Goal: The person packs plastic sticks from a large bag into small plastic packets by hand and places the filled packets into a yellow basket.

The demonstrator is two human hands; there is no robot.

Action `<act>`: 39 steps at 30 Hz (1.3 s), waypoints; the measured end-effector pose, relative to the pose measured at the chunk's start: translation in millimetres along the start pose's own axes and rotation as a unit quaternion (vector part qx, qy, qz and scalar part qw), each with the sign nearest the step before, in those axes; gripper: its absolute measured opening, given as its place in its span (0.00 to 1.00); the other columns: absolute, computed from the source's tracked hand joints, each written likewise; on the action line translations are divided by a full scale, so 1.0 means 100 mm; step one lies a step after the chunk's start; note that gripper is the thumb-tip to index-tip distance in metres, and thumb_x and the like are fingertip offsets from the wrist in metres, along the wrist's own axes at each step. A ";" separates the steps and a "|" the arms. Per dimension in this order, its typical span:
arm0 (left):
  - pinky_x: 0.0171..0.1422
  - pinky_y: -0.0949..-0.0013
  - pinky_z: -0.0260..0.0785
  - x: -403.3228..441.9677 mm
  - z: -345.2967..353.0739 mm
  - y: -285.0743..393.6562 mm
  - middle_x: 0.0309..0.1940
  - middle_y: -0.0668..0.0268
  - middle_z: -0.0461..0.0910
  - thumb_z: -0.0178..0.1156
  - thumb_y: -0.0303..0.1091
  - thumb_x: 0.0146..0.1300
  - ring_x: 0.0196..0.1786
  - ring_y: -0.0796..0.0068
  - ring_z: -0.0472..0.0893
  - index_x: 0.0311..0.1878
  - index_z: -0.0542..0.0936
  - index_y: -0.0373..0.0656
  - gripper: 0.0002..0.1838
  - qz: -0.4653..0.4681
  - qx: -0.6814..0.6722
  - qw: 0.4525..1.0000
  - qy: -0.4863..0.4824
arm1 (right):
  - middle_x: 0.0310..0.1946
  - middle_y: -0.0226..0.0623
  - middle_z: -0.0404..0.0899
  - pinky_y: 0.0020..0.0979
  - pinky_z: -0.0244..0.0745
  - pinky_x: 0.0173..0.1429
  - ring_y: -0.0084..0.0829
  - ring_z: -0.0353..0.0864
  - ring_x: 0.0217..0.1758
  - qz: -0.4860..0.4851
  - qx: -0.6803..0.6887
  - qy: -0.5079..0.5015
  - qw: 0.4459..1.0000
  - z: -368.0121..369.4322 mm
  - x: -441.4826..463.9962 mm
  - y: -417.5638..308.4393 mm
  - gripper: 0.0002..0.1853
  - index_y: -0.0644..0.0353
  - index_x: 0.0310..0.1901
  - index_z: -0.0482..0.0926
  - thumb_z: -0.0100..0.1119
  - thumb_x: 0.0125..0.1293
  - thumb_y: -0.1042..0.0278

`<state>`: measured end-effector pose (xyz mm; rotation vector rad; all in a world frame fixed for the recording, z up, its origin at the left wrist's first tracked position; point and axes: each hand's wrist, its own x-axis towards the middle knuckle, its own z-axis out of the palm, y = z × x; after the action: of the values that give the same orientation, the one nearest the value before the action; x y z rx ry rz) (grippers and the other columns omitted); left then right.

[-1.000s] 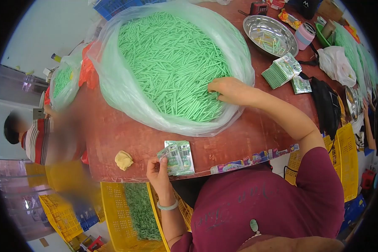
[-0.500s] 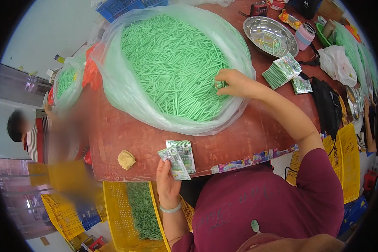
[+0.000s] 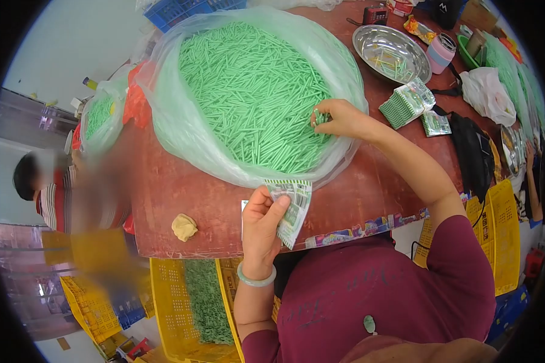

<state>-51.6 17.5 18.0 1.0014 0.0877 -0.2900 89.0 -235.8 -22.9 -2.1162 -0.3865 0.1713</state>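
Here, beyond maroon shirt, left hand grips flat, glossy green-and-white packet, long axis running roughly away from shirt. Hands apart: packet lies leftward and nearward of right hand. Right hand, closer to large translucent plastic bag, pinches slim pale-green sticks over bag's right side.

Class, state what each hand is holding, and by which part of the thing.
The left hand holds a printed packet by its left edge; the right hand pinches small green sticks, but where along their length cannot be told.
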 end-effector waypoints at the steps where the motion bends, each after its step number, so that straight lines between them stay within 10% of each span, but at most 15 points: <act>1: 0.48 0.76 0.75 0.06 0.04 0.00 0.41 0.64 0.84 0.59 0.21 0.68 0.40 0.82 0.82 0.46 0.78 0.37 0.06 0.000 0.000 1.000 -0.002 | 0.27 0.39 0.81 0.31 0.74 0.34 0.28 0.79 0.28 0.000 0.000 0.002 1.000 -0.03 0.00 -0.02 0.09 0.62 0.36 0.82 0.68 0.53 0.70; 18: 0.41 0.76 0.64 0.60 0.06 -0.03 0.33 0.68 0.77 0.63 0.27 0.66 0.36 0.82 0.72 0.42 0.83 0.31 0.07 0.163 0.332 0.929 0.007 | 0.25 0.28 0.80 0.20 0.64 0.26 0.16 0.71 0.22 -0.030 0.351 0.016 0.936 -0.38 -0.08 -0.74 0.08 0.61 0.39 0.83 0.70 0.57 0.72; 28: 0.42 0.77 0.64 0.77 0.14 -0.09 0.33 0.70 0.77 0.62 0.27 0.67 0.36 0.82 0.72 0.45 0.83 0.32 0.08 0.199 0.304 0.932 0.006 | 0.33 0.26 0.83 0.25 0.73 0.42 0.18 0.78 0.37 -0.095 0.217 -0.071 0.969 -0.29 -0.04 -0.83 0.08 0.58 0.40 0.83 0.69 0.59 0.70; 35: 0.50 0.77 0.71 0.88 0.29 0.04 0.43 0.67 0.83 0.61 0.25 0.68 0.44 0.82 0.79 0.53 0.80 0.35 0.12 0.029 0.122 0.990 -0.071 | 0.35 0.30 0.83 0.26 0.73 0.46 0.19 0.78 0.40 -0.099 0.125 -0.088 0.983 -0.33 0.00 -0.83 0.10 0.60 0.42 0.82 0.67 0.63 0.65; 39: 0.53 0.75 0.73 0.93 0.37 0.10 0.44 0.66 0.83 0.61 0.25 0.68 0.45 0.81 0.80 0.54 0.79 0.36 0.13 0.050 0.066 0.994 -0.070 | 0.51 0.39 0.78 0.33 0.68 0.61 0.30 0.74 0.56 -0.133 0.096 -0.101 0.981 -0.36 0.03 -0.93 0.19 0.60 0.58 0.76 0.58 0.70 0.58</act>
<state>38.4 -27.4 27.3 1.1109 -0.1100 -0.2760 82.2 -216.7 74.6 -1.8412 -0.7394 0.2575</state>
